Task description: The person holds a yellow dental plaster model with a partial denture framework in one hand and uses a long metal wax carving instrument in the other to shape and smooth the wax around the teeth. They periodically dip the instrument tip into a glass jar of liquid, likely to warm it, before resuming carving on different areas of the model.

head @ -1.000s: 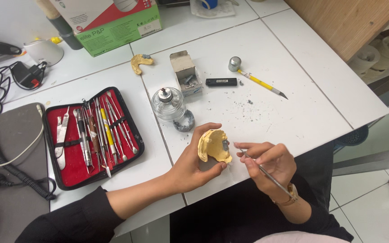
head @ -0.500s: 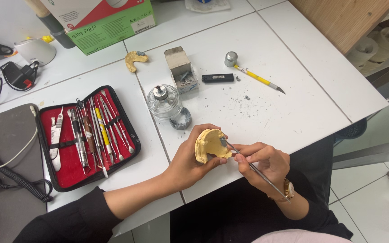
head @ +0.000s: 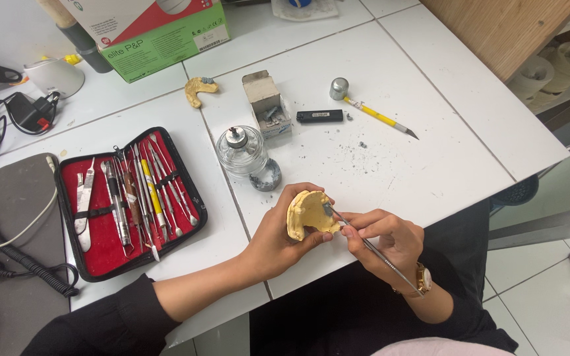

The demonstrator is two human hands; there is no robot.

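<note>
Left grip: the left hand (head: 278,234) is closed around a yellow horseshoe-shaped plaster dental cast (head: 308,214), thumb under its near edge, fingers curled over the far side.
Right grip: the right hand (head: 384,240) pinches a thin silver metal hand instrument (head: 364,242) like a pen, fingers together on the shaft, tip touching a small grey patch on the cast.
Cast position: held off the table, just in front of the white tiled table's (head: 430,151) near edge, nearer than the round clear glass spirit lamp (head: 240,150).
Doing it well: probably short, light strokes, with the cast braced firmly (plaster chips easily).
Hand pose: left forearm comes in from the lower left, wrist bent inward; right wrist cocked back, watch side outward.
Beside the lamp: to its left, an open red-lined black case of metal instruments (head: 130,198); to its right, a yellow-handled craft knife (head: 380,117).
</note>
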